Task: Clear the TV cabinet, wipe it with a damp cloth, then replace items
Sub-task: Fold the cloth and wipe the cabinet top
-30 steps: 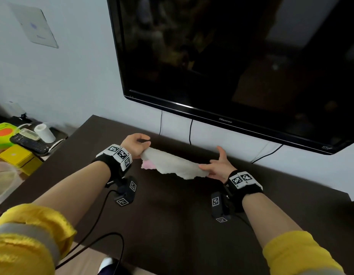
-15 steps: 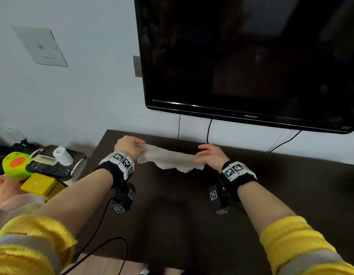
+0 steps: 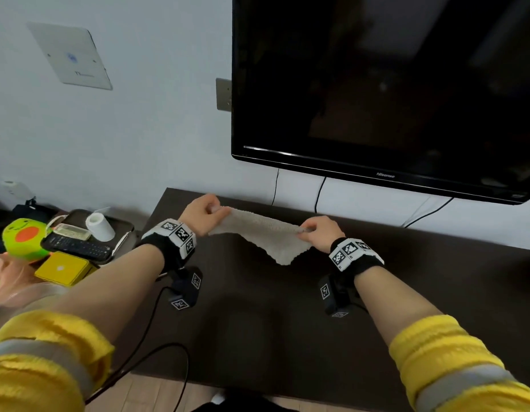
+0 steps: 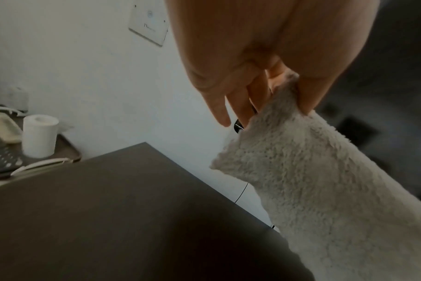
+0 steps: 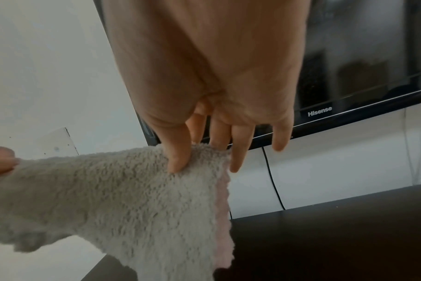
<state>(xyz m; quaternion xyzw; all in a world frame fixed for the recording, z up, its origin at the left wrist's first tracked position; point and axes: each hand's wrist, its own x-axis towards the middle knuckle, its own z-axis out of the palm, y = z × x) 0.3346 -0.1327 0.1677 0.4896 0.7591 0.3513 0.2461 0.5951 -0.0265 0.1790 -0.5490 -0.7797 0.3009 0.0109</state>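
Observation:
A fluffy off-white cloth (image 3: 265, 234) with a pink underside hangs stretched between both hands, above the dark brown TV cabinet top (image 3: 258, 322). My left hand (image 3: 203, 214) pinches the cloth's left corner (image 4: 284, 91) between thumb and fingers. My right hand (image 3: 318, 231) pinches the right corner (image 5: 199, 154), with its other fingers pointing down. The cloth (image 5: 123, 199) sags in the middle and does not touch the cabinet. The cabinet top (image 4: 123, 218) is bare under the hands.
A black wall-mounted TV (image 3: 385, 84) hangs over the cabinet, with cables (image 3: 318, 194) dropping behind. At the left, a tray (image 3: 121, 226) holds a white roll (image 3: 99, 227), a remote (image 3: 76, 248) and a small box. A green toy (image 3: 23, 236) and a yellow box (image 3: 63, 269) lie beside it.
Both hands have pulled apart and spread the cloth into a wider, flatter sheet. The head view has turned left, so more wall and the side tray show.

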